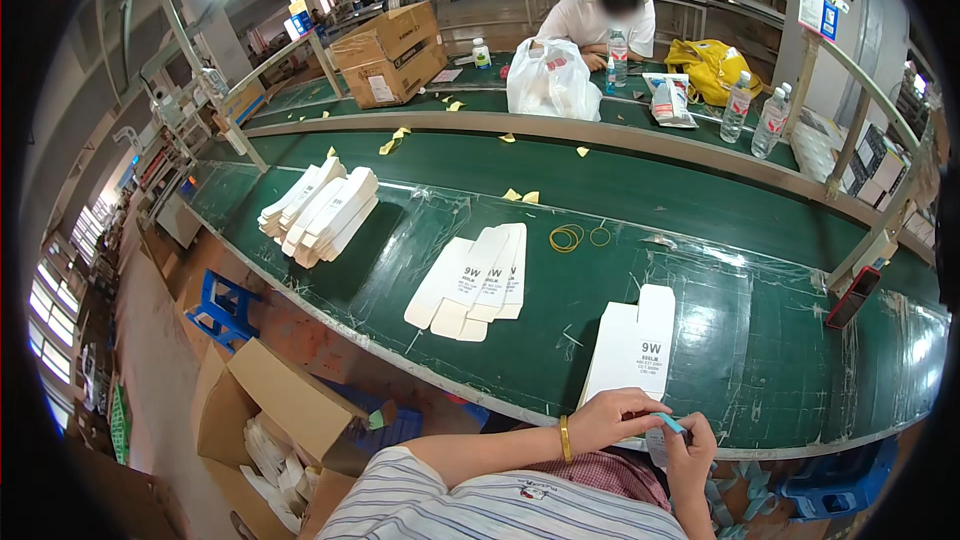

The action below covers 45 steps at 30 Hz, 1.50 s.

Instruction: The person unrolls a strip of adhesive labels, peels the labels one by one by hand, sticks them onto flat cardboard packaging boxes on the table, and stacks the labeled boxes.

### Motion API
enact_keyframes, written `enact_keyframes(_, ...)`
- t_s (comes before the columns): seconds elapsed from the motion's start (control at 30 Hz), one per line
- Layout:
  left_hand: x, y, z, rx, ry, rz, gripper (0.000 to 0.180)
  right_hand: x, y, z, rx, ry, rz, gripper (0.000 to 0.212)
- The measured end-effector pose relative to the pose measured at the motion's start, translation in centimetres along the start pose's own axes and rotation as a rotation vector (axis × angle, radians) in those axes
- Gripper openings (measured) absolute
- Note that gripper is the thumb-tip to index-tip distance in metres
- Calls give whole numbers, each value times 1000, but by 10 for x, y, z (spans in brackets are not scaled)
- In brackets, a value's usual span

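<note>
At the table's near edge, my left hand (pixel 612 422), with a gold bracelet at its wrist, is closed in a pinch at a small light-blue strip (pixel 669 422). My right hand (pixel 690 450) pinches the same strip from the other side. A pale piece hangs beneath the fingers; whether it belongs to the strip I cannot tell. Just beyond my hands lie flat white printed cartons (pixel 628 345), partly covered by the left hand. A fanned group of similar white cartons (pixel 470 285) lies further left, and thick stacks of them (pixel 330 212) rest at the far left.
Yellow rubber bands (pixel 566 238) and yellow scraps lie on the green table (pixel 420 210). A phone (pixel 853 297) leans by the right post. Beyond the rail are a brown box (pixel 390 55), a white bag (pixel 553 80), bottles and a seated person. An open carton (pixel 265 410) and blue stools stand below.
</note>
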<state>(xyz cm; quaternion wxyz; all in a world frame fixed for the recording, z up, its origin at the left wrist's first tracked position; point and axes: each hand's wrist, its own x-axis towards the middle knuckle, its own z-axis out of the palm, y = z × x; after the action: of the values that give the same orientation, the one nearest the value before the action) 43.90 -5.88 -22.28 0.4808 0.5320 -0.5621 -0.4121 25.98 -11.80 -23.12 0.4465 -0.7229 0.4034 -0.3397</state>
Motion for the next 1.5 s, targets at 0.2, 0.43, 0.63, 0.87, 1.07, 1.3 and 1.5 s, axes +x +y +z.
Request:
enact_keyframes(0.2, -1, -2, -1, -103, 72, -104, 22, -2, 1, -2, 79, -84, 7, 11)
enact_keyframes(0.43, -6, -2, 7, 114, 36, 124, 21, -7, -12, -11, 225, -52, 79, 4)
enact_keyframes(0.63, -1, 12, -1, 80, 49, -107, 22, 6, -15, -6, -44, 50, -187, 6)
enact_keyframes(0.87, 0, 5, 0, -211, 64, -265, 15, 4, -17, -2, 254, 52, -1, 2)
enact_keyframes(1.07, -5, 5, 12, -390, 130, -202, 25, -9, -8, -1, 545, 61, 268, 12)
enact_keyframes(1.3, -9, -2, 8, -212, 116, -282, 30, -9, -6, 0, 309, 21, 101, 3)
enact_keyframes(1.5, -7, 0, 3, -239, 147, -193, 24, -1, -11, -5, 234, -61, -9, 12)
